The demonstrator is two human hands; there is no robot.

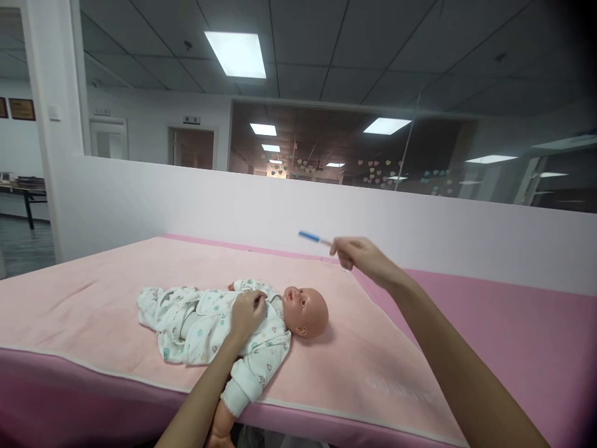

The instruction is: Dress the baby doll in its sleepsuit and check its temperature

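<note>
A baby doll (205, 325) in a white printed sleepsuit lies on its back near the middle of a pale pink blanket (93, 311), head to the right and legs to the left, with one arm hanging over the near edge. The left hand (246, 314) rests on the doll's chest with its fingers curled down onto the fabric; whether it grips the cloth cannot be told. The right hand (361, 256) is raised above the far right part of the blanket, well apart from the doll, and pinches a thin blue-tipped stick (313, 238) between its fingertips, the blue end pointing left. The blanket covers a darker pink mattress (513, 323) that shows bare on the right and along the near edge. Behind the far edge runs a low white partition wall (280, 205), topped by glass panes (326, 149) looking into a dim office. Ceiling light panels (236, 55) shine overhead, a door (191, 148) stands in the far wall, and a dark table (23, 186) sits at the far left.
</note>
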